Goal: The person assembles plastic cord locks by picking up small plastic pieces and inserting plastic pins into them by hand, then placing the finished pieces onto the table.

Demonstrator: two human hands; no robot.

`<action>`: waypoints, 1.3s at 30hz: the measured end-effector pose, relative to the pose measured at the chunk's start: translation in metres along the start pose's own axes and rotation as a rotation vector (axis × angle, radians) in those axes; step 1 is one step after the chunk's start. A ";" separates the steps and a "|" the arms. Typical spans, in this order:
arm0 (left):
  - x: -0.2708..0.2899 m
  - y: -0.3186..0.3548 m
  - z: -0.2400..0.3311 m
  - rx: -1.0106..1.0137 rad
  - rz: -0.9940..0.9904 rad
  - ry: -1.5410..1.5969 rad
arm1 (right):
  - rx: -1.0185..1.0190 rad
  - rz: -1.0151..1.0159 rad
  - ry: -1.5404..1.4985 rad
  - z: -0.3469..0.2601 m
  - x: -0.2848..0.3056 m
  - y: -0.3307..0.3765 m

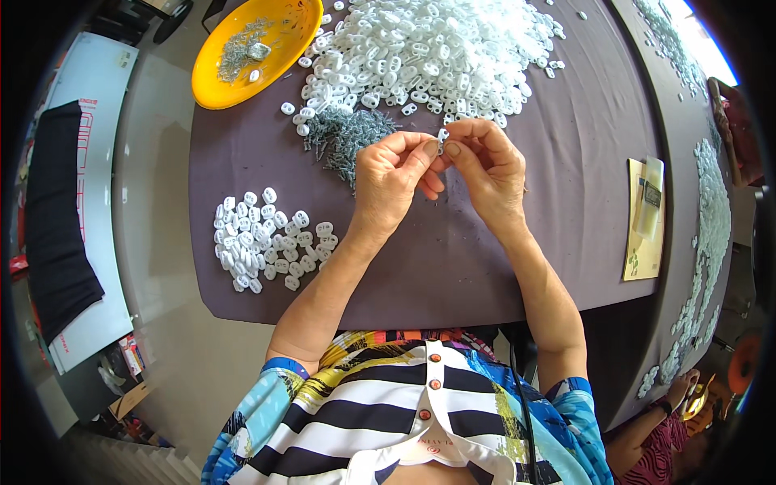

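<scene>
Both hands meet above the purple-grey table (pixel 558 242). My left hand (pixel 390 176) and my right hand (pixel 483 166) pinch one small white plastic piece (pixel 442 136) between their fingertips. Just beyond my left hand lies a heap of small grey metal springs (pixel 347 133). A big pile of white plastic pieces (pixel 428 52) covers the far middle of the table. A smaller group of the same white pieces (pixel 267 240) lies to the left of my left forearm.
A yellow bowl (pixel 218 85) with grey metal bits stands at the far left corner. A yellow packet (pixel 644 220) lies at the right. A second table (pixel 703 234) with more white pieces runs along the right, where another person's hand (pixel 683 386) shows.
</scene>
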State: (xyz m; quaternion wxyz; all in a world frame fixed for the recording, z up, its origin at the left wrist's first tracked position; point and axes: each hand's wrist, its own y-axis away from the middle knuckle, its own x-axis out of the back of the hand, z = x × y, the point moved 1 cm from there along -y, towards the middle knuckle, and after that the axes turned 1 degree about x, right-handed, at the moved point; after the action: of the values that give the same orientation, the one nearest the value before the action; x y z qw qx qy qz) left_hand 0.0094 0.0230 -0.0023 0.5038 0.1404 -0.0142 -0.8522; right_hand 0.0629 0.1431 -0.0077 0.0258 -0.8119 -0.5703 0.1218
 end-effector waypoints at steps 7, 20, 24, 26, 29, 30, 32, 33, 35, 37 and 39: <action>0.000 0.001 -0.001 -0.038 0.031 -0.050 | 0.018 -0.016 0.011 0.003 0.000 0.000; -0.002 0.003 -0.006 -0.131 0.080 -0.197 | 0.001 -0.031 0.073 0.006 0.002 0.000; -0.003 0.003 -0.009 -0.153 0.087 -0.194 | -0.007 -0.025 0.099 0.008 0.001 0.000; -0.003 0.002 -0.012 -0.136 0.091 -0.194 | -0.011 -0.021 0.073 0.010 0.002 0.000; -0.001 -0.001 -0.013 -0.093 0.089 -0.130 | -0.022 -0.031 0.203 0.013 0.002 -0.002; -0.001 -0.001 -0.013 -0.064 0.085 -0.066 | -0.026 -0.018 0.099 0.013 0.002 -0.002; -0.003 0.000 -0.011 -0.074 0.084 -0.052 | -0.029 -0.004 -0.007 0.013 0.003 -0.002; -0.002 0.000 -0.010 -0.063 0.085 -0.034 | -0.022 -0.013 0.040 0.013 0.003 -0.002; -0.001 -0.001 -0.010 -0.053 0.085 -0.016 | -0.013 -0.021 0.088 0.013 0.004 -0.002; -0.001 -0.001 -0.010 -0.047 0.091 -0.002 | -0.007 -0.023 0.072 0.014 0.004 -0.001; 0.000 -0.002 -0.010 -0.045 0.092 -0.004 | -0.011 -0.026 0.089 0.016 0.005 -0.002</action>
State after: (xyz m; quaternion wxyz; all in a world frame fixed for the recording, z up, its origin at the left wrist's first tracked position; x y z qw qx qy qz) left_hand 0.0102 0.0253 -0.0121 0.5456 0.1266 -0.0024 -0.8284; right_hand 0.0594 0.1467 -0.0234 0.0483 -0.8093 -0.5797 0.0820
